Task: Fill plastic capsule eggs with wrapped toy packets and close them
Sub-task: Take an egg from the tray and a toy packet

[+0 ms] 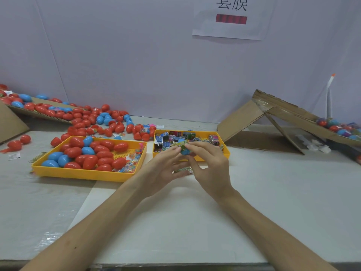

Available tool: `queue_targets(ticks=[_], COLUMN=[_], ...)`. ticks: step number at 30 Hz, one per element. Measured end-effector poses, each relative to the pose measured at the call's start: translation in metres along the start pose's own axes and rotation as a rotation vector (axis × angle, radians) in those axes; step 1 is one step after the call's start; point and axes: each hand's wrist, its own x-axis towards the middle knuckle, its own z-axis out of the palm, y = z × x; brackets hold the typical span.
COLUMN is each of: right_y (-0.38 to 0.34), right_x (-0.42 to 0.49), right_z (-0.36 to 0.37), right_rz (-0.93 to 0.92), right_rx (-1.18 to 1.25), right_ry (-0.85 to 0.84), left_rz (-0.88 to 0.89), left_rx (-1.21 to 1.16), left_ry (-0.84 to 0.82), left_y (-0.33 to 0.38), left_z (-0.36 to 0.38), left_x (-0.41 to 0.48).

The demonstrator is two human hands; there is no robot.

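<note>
Head view: the hands are seen from above and behind, over a white table.
Left hand: raised over the table; its thumb and fingertips are curled round the blue capsule egg from the left.
Right hand: its fingers are bent and pinched on the same egg from the right.
Blue capsule egg: held between both hands, above the near rim of the right tray; whether its halves are joined cannot be told.
Green packet: seen at the top of the egg, under the fingertips.
Second packet: seen below the egg, against the lower fingers of the left hand; whether it is gripped cannot be told.
Right tray: yellow, filled with wrapped toy packets.
Left tray: yellow, just beside the right tray; red and blue tray eggs are piled in it.
Loose eggs: scattered on the table behind the left tray, beside a cardboard box.
Cardboard ramp: propped at the far right, with more eggs on its far right end.
Paper sign: fixed to the back wall.
</note>
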Motion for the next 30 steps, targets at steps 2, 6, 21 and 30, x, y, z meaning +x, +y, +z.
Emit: queue_targets(ticks=[2,6,21,30], right_y=[0.000,-0.006,0.000,-0.001], right_x=[0.000,0.000,0.008,0.010], right_z=[0.001,0.003,-0.003,-0.003], right_rz=[0.001,-0.016,0.601,0.657], right_rx=[0.023,0.126,0.529,0.543], right_ry=[-0.033,-0.097,-0.141,-0.138], left_rz=[0.039,0.103,0.100,0.187], left_rx=[-0.012,-0.103,-0.096,-0.007], left_ry=[0.038,0.112,0.068,0.275], left_y=[0.002,0.004,0.001,-0.002], left_z=[-0.001,-0.006,-0.014,-0.008], left_x=[0.000,0.002,0.005,0.007])
